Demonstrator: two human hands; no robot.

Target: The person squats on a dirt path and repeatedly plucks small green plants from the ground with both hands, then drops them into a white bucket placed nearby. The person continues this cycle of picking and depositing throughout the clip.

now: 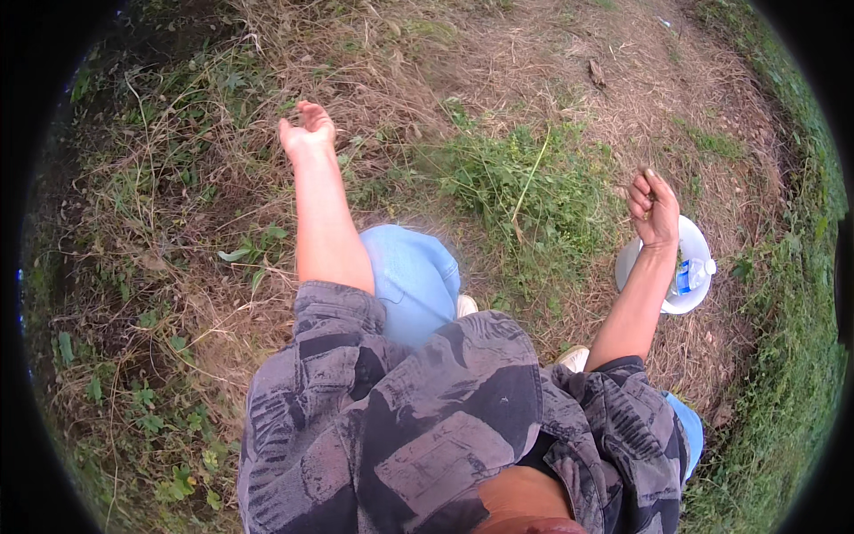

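My left hand reaches out over dry grass and weeds at the upper left. Its thumb stands apart from the bent fingers, and I see nothing held in it. To the right, my right hand is raised beside a white plastic bucket, partly covering its rim from view. The right fingers are curled in, with the thumb against them, and small yellow-green plant bits show inside the curl. A clear plastic bottle with a blue label and white cap leans in the bucket.
A clump of leafy green plants grows between my hands, with a long pale stem across it. Cut straw covers the ground beyond. Dense greenery lines the right side. My light-blue trouser knee is in front.
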